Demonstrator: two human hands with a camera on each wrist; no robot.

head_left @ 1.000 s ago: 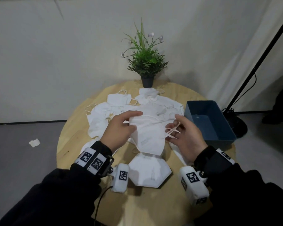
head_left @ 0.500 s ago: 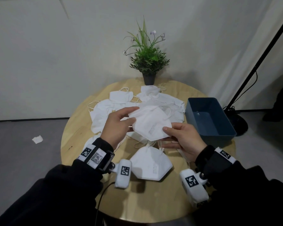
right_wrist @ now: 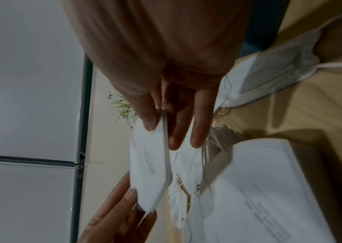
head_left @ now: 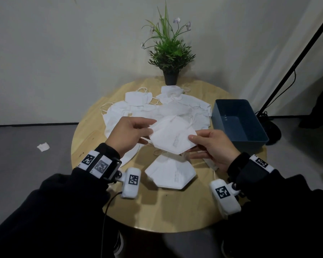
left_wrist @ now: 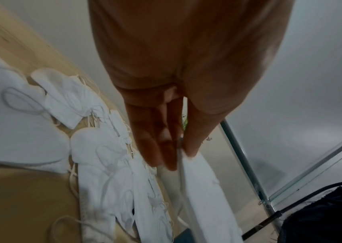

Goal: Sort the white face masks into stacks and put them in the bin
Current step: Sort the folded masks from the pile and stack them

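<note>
I hold one folded white face mask (head_left: 172, 135) flat above the round wooden table (head_left: 168, 209). My left hand (head_left: 147, 130) pinches its left edge between thumb and fingers (left_wrist: 190, 144). My right hand (head_left: 193, 144) pinches its right corner, thumb on top, as the right wrist view shows on the mask (right_wrist: 149, 166). Straight below lies another flat white mask (head_left: 171, 173) with its ear loops gathered at the top. A loose pile of white masks (head_left: 157, 108) covers the far half of the table. The blue bin (head_left: 239, 124) stands at the right, with nothing visible inside.
A potted green plant (head_left: 169, 51) stands at the table's far edge. A black stand pole (head_left: 295, 62) with a cable rises right of the bin. A scrap of white paper (head_left: 43, 147) lies on the grey floor at the left.
Both hands turned the mask from hanging upright to lying flat, and my right hand shifted from its ear loops to its right corner. The head view drew back from the table.
</note>
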